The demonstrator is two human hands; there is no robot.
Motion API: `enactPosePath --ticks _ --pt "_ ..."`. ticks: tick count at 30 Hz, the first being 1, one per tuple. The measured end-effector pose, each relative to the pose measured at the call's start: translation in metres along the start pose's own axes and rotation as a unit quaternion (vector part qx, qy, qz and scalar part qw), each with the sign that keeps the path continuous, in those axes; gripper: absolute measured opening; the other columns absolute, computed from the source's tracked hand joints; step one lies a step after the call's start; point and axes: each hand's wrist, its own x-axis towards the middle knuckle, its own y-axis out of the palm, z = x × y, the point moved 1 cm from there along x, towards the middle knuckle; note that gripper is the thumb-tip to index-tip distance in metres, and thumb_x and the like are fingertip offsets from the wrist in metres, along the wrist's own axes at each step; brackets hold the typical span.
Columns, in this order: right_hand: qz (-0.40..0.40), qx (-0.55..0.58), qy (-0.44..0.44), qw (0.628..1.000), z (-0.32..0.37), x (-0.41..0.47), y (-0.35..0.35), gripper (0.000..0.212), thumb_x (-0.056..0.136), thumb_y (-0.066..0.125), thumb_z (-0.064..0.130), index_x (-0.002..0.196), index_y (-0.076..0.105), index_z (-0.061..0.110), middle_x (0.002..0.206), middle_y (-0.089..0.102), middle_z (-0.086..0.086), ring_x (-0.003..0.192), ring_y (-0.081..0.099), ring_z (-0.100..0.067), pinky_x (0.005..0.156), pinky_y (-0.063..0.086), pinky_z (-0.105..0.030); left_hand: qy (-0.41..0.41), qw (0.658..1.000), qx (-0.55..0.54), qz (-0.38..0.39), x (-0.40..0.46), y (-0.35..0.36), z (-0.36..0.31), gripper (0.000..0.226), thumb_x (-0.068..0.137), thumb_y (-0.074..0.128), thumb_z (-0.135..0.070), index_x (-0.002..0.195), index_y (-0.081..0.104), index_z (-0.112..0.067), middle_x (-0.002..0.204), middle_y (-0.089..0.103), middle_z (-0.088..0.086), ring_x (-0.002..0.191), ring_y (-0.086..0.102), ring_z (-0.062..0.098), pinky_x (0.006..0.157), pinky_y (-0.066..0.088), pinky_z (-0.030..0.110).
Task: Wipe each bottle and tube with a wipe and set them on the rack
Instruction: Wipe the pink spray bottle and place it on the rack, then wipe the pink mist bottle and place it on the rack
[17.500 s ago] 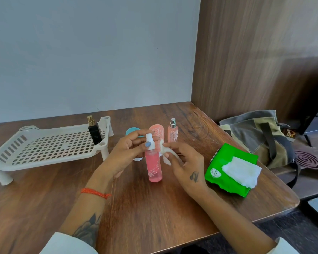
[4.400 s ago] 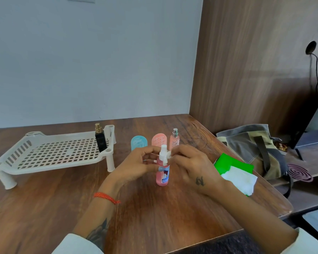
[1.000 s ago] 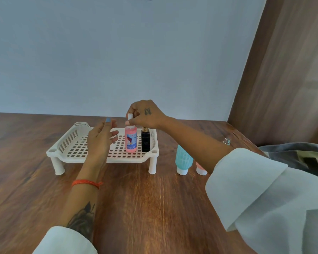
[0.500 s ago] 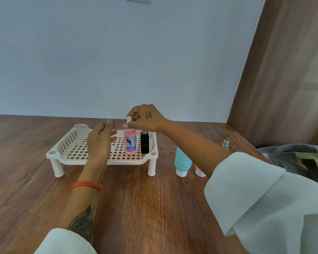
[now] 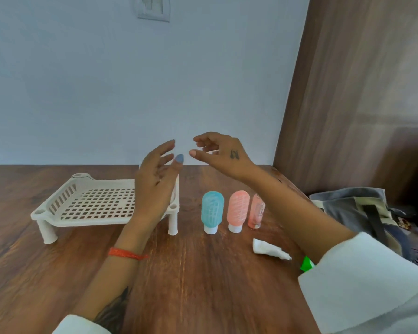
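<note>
Head view: the white slotted rack [image 5: 89, 203] stands on the wooden table [image 5: 203, 285], its right end hidden behind the left hand [image 5: 155, 182], which like the right hand [image 5: 221, 155] is raised, loose-fingered and holding nothing. Right of the rack stand a blue tube [image 5: 212, 212], a pink tube [image 5: 237, 210] and a blurred pink spray bottle [image 5: 257, 210], with a crumpled wipe [image 5: 269, 249] lying nearer

white sleeves [image 5: 362, 280], red wrist thread [image 5: 127, 253]
</note>
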Motion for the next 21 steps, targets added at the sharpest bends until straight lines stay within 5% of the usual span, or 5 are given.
enactPosePath --ticks 6,10,18,21 --pt "-0.081 -0.016 0.072 0.994 -0.043 -0.049 -0.047 0.035 0.085 0.064 0.039 0.116 0.061 0.023 0.116 0.062 0.008 0.103 0.056 -0.005 0.088 0.047 -0.022 0.017 0.997 -0.014 0.079 -0.03 0.049 0.0 0.034 0.091 0.06 -0.018 0.123 0.055 -0.027 0.123 0.058 -0.008 0.103 0.057 -0.011 0.084 0.046 0.007" --pt "-0.057 -0.048 0.141 0.987 -0.078 -0.082 -0.056 0.036 0.088 0.061 0.033 0.121 0.059 0.019 0.124 0.06 0.001 0.112 0.055 -0.014 0.093 0.044 -0.026 0.03 0.996 0.018 0.08 -0.051 0.062 0.022 0.033 0.082 0.058 -0.028 0.116 0.059 -0.027 0.117 0.064 0.001 0.106 0.062 0.012 0.087 0.053 0.022" --pt "-0.068 -0.072 0.167 0.981 -0.096 -0.102 -0.042 0.024 0.089 0.061 0.016 0.112 0.067 0.017 0.109 0.068 -0.002 0.089 0.058 -0.007 0.072 0.044 -0.011 0.06 0.992 0.089 0.073 -0.061 0.064 0.042 0.03 0.084 0.067 -0.014 0.111 0.06 -0.028 0.118 0.064 0.001 0.101 0.059 0.007 0.078 0.051 0.011" --pt "-0.087 -0.074 0.174 0.978 -0.098 -0.102 -0.045 0.021 0.087 0.064 0.016 0.108 0.069 0.017 0.102 0.07 -0.001 0.087 0.062 -0.009 0.072 0.048 -0.016 0.067 0.991 0.095 0.072 -0.061 0.064 0.04 0.03 0.084 0.067 -0.014 0.112 0.063 -0.024 0.116 0.063 -0.003 0.098 0.058 0.001 0.077 0.05 0.009"
